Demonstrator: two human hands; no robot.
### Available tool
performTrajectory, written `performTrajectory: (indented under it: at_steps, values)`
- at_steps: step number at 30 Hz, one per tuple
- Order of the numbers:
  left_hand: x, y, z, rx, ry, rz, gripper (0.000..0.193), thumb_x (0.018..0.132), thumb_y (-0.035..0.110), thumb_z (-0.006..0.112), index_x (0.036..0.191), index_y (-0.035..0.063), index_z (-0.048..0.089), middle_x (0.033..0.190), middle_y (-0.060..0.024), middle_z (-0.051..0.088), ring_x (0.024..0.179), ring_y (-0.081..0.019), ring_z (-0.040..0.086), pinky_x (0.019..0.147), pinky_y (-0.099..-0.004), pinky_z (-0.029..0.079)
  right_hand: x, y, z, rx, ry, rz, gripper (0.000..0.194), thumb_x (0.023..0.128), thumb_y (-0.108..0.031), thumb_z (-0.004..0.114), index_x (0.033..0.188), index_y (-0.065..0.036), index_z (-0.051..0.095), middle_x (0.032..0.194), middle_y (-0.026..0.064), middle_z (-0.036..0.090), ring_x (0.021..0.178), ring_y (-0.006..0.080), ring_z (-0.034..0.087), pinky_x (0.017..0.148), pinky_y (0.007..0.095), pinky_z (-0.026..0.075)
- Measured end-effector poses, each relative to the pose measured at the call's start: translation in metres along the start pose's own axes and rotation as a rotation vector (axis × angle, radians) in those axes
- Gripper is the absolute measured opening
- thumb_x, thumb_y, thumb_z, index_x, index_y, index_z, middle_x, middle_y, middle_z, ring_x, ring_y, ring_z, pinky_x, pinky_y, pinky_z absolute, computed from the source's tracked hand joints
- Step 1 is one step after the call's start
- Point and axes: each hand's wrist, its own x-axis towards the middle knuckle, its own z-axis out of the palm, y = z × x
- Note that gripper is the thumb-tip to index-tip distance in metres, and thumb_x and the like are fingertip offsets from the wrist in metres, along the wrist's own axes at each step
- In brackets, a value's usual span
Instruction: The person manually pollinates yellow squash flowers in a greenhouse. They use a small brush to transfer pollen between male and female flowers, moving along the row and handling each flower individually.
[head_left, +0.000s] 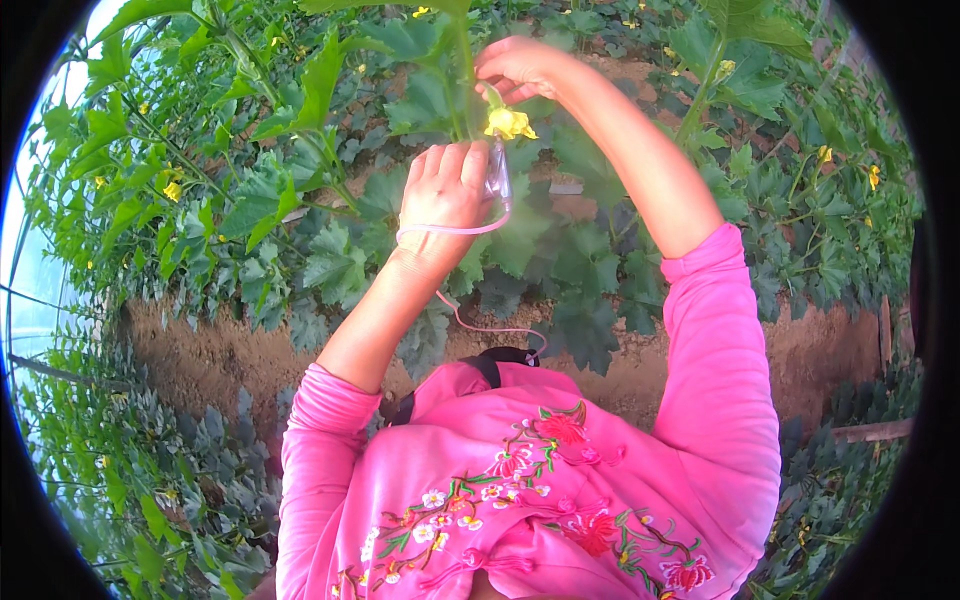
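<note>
My left hand (444, 187) is closed on a small clear spray device (498, 174) with a thin tube (457, 229) wrapped round the back of the wrist. The device's tip points up at a yellow flower (509, 124), close below it. Above and to the right, my right hand (517, 71) is at the flower's green base (491, 95), beside the upright plant stem (464, 67); its fingers are curled there, and whether they pinch the base or the stem cannot be told. The tube runs down to a black pouch (510, 355) at the waist.
Leafy vine plants (330, 255) with yellow flowers surround both arms. Large leaves (585, 326) hang over bare brown soil (202, 360) in front of the body. More low plants (202, 465) grow at lower left and right. Clear plastic sheeting (37, 277) stands at the far left.
</note>
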Motion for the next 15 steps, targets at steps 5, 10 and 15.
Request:
performTrajectory:
  at_steps: [5, 10, 15]
  values:
    - [0.0045, 0.0062, 0.0015, -0.055, 0.049, 0.029, 0.042, 0.081, 0.013, 0.075, 0.120, 0.0061, 0.063, 0.106, -0.0121, 0.067, 0.098, -0.0321, 0.066, 0.092, -0.0466, 0.054, 0.0003, -0.0004, 0.0017, 0.003, 0.007, 0.008, 0.022, 0.099, -0.014, 0.067, 0.119, -0.006, 0.072, 0.100, 0.0047, 0.077, 0.082, 0.0138, 0.072, 0.079, 0.0358, 0.061]
    - [0.0059, 0.0058, 0.0006, -0.087, 0.065, 0.030, 0.049, 0.078, 0.006, 0.081, 0.123, 0.0055, 0.062, 0.108, -0.0124, 0.069, 0.098, -0.0333, 0.067, 0.086, -0.0455, 0.054, 0.0049, 0.0033, 0.0006, 0.012, -0.011, 0.008, 0.024, 0.099, -0.015, 0.068, 0.121, -0.006, 0.072, 0.102, 0.0047, 0.077, 0.087, 0.0140, 0.072, 0.080, 0.0356, 0.060]
    - [0.0062, 0.0031, 0.0031, -0.091, 0.116, -0.119, 0.046, 0.080, 0.008, 0.081, 0.123, 0.0073, 0.064, 0.106, -0.0110, 0.070, 0.098, -0.0325, 0.068, 0.084, -0.0455, 0.055, 0.0067, 0.0078, -0.0026, 0.022, -0.011, 0.006, 0.029, 0.097, -0.018, 0.069, 0.123, -0.007, 0.070, 0.106, 0.0043, 0.078, 0.095, 0.0151, 0.073, 0.084, 0.0365, 0.058]
